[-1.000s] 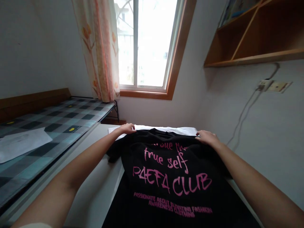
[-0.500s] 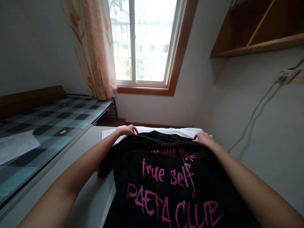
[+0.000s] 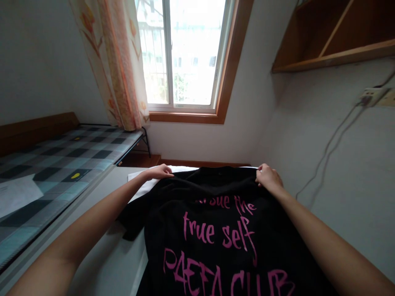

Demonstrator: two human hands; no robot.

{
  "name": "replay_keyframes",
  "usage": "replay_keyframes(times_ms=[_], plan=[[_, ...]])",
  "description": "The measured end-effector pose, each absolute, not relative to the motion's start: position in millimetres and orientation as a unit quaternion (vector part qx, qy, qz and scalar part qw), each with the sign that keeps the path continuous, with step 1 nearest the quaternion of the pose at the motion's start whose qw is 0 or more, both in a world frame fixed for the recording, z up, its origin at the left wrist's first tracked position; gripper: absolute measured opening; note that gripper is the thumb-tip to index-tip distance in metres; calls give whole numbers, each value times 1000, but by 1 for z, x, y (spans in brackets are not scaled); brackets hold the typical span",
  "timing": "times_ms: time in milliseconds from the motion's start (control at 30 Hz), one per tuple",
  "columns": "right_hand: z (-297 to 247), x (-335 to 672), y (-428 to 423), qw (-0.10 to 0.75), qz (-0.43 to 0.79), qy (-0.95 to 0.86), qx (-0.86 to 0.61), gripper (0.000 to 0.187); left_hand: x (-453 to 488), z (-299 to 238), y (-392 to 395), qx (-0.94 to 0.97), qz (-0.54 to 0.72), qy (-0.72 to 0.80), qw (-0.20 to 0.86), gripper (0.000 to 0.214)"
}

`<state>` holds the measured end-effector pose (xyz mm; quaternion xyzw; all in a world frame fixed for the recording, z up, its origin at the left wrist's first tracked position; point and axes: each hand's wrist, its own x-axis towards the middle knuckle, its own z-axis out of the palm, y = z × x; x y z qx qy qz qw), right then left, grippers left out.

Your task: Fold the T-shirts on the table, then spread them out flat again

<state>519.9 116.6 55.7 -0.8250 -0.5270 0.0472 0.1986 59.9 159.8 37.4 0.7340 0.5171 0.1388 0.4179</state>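
Note:
A black T-shirt (image 3: pixel 216 213) with pink lettering lies spread on a grey table (image 3: pixel 117 263), over a white cloth (image 3: pixel 138 181) that shows at its far left corner. My left hand (image 3: pixel 159 172) rests on the shirt's far left shoulder, fingers closed on the fabric. At the far right shoulder my right hand (image 3: pixel 269 177) pinches the shirt's edge. Both forearms stretch forward along the shirt's sides.
A bed with a checked mattress (image 3: pixel 61 160) and a white sheet of paper (image 3: pixel 15 197) stands at the left. Ahead is a window (image 3: pixel 182 53) with a patterned curtain (image 3: pixel 114 65). A wooden shelf (image 3: pixel 333 37) and a wall socket (image 3: pixel 370 96) with a cable are on the right wall.
The shirt's far edge has been pulled farther away, covering most of the white cloth that showed beyond it. Both hands moved forward with it, and the view tipped slightly.

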Motion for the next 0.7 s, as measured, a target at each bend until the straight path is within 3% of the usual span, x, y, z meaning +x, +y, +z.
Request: replay_keyframes(times_ms=[133, 267, 300, 367, 433, 500, 700], plan=[[58, 522, 126, 335, 149, -484, -795, 31, 61, 47, 179, 688, 238, 511, 457, 55], [56, 514, 149, 438, 112, -467, -760, 35, 67, 49, 210, 682, 329, 571, 317, 45], [52, 511, 156, 426, 90, -486, -758, 35, 68, 47, 216, 687, 322, 591, 276, 41], [38, 505, 167, 325, 55, -554, -764, 37, 67, 39, 223, 697, 273, 619, 239, 38], [19, 501, 175, 195, 53, -618, -759, 35, 60, 29, 225, 699, 220, 626, 266, 42], [1, 499, 177, 119, 55, -654, -745, 34, 48, 23, 222, 685, 191, 624, 324, 49], [-25, 505, 172, 65, -5, -678, -732, 46, 16, 41, 200, 629, 141, 555, 525, 58]])
